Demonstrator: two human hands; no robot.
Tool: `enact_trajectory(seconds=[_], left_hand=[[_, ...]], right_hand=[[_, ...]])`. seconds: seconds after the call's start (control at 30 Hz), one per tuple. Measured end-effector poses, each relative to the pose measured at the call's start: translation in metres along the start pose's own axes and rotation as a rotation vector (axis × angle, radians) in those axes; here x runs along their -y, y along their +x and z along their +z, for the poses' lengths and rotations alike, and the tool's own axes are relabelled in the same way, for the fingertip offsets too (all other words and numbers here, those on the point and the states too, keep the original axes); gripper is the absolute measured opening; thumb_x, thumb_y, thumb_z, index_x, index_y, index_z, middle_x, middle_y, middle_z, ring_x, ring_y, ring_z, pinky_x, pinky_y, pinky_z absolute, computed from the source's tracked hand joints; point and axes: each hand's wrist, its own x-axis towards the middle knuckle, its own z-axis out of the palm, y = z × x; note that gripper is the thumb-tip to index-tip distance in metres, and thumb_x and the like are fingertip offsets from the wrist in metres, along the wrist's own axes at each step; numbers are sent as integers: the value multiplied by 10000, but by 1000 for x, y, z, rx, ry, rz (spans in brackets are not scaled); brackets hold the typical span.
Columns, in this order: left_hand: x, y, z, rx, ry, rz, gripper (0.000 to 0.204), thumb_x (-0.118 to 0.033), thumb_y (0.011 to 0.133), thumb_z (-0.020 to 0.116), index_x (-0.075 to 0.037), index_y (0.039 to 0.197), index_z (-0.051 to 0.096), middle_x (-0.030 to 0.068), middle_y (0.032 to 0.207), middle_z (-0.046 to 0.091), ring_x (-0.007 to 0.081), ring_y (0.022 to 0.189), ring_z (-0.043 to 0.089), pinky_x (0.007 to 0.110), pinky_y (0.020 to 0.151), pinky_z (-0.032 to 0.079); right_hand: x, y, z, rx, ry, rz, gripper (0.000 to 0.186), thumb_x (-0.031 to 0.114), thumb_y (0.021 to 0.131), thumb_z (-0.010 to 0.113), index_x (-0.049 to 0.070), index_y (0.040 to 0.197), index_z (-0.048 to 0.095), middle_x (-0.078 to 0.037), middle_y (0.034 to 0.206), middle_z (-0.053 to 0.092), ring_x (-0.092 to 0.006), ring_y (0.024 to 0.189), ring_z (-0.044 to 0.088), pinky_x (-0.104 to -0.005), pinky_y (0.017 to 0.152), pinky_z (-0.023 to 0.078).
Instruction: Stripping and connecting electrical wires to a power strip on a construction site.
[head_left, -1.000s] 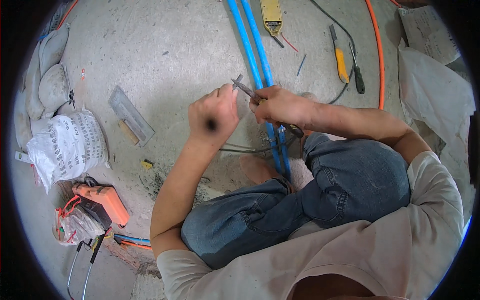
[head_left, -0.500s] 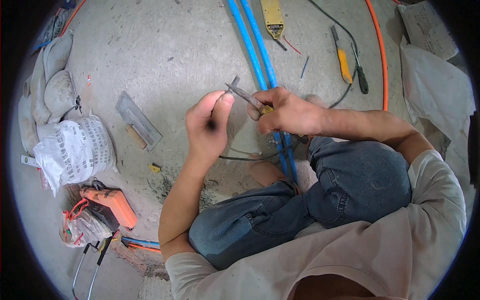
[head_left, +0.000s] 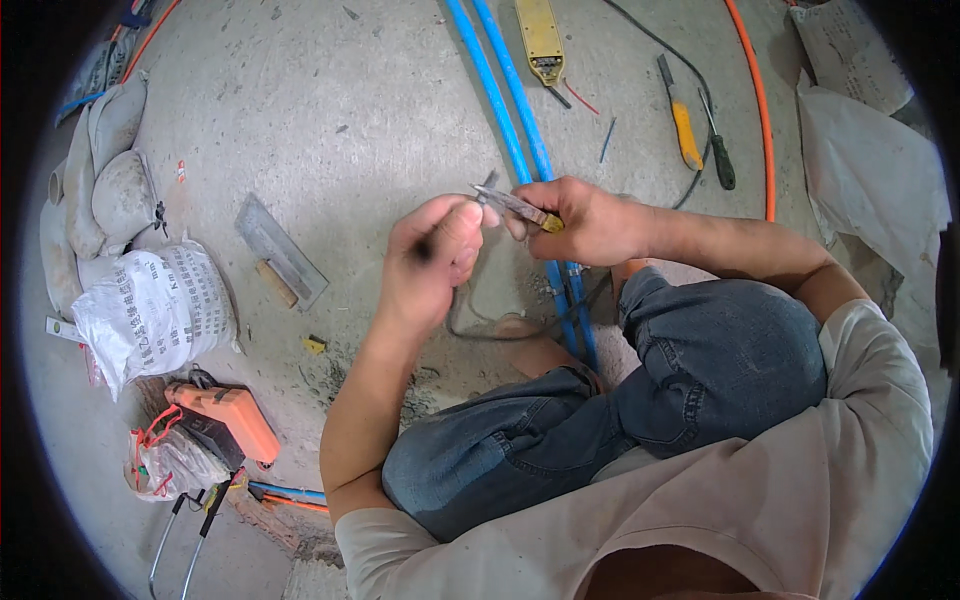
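Observation:
My left hand point(head_left: 448, 245) is closed in a pinch around a thin dark grey cable point(head_left: 489, 183), whose short end sticks up above the fingertips. From that hand the cable seems to loop down and run right across the floor, near my foot. Pointed pliers point(head_left: 512, 203) with yellow handles are gripped in my right hand point(head_left: 592, 218). Their metal jaws point left and meet the cable end just above my left fingers. Whether the jaws are fully closed on it is too small to make out. Most of the handles are hidden by the right hand.
Two blue pipes point(head_left: 500, 110) run along the floor beneath my hands. A trowel point(head_left: 280, 250) lies left. A yellow tester-like device point(head_left: 541, 42), yellow-handled knife point(head_left: 684, 130), green screwdriver point(head_left: 723, 165) and orange hose point(head_left: 757, 100) lie beyond. White sacks point(head_left: 165, 310) and an orange case point(head_left: 238, 420) stand left.
Both hands have shifted slightly right and closer to me, with the pliers and cable end. The pliers lie a little flatter. The whole view has moved slightly too.

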Motion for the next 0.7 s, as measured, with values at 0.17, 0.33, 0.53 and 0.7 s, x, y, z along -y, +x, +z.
enact_trajectory(seconds=[0.17,0.33,0.53,0.7], left_hand=[[-7,4,-10,3,343,141,203,-172,921,576,14,914,656,6,635,530,81,566,453,253,500,353],[10,15,-11,-180,772,528,125,-106,877,609,13,889,645,114,701,605,206,604,569,314,564,443],[16,18,-5,-241,894,481,78,-78,826,631,-3,806,619,150,671,591,294,561,568,332,529,438],[29,23,-5,-220,805,427,101,-85,837,621,5,797,603,124,615,560,205,516,544,322,504,416]], right_hand=[[5,-1,-2,-4,-66,42,269,59,807,546,31,1075,553,-72,844,580,-144,798,554,-305,718,459],[7,3,0,21,-35,263,351,122,825,523,19,1160,550,-104,911,599,-180,850,578,-323,747,468],[17,9,3,5,-314,347,400,167,811,513,-27,1160,545,-206,986,634,-323,966,619,-393,838,477],[15,9,8,-45,-451,298,366,207,820,524,-74,1048,573,-307,1026,603,-434,1032,574,-452,894,466]])
